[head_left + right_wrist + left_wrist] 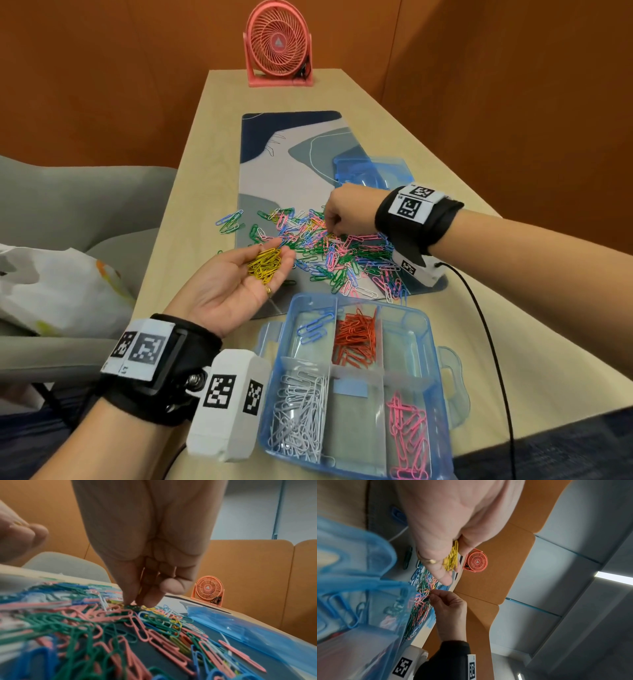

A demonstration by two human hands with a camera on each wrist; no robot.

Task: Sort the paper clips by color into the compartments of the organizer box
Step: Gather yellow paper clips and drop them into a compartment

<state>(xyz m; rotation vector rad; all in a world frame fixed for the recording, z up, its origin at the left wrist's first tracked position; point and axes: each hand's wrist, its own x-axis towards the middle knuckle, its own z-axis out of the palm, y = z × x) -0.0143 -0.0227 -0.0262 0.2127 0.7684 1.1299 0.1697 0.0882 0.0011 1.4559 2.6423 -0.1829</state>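
Note:
A mixed pile of coloured paper clips (325, 250) lies on the desk mat (291, 154). My left hand (274, 260) is palm up beside the pile, with a heap of yellow clips (264, 265) resting on its loosely cupped fingers. My right hand (330, 229) reaches down into the pile. Its thumb and forefinger (137, 601) pinch a clip that looks yellow. The blue organizer box (435, 342) sits near me with blue clips (313, 329), red clips (356, 339), white clips (301, 411) and pink clips (409, 435) in separate compartments.
The box's blue lid (370, 171) lies on the mat behind my right hand. A pink fan (279, 41) stands at the table's far end. A grey chair (68, 205) with a bag (51, 291) is on the left. A black cable (493, 342) trails right.

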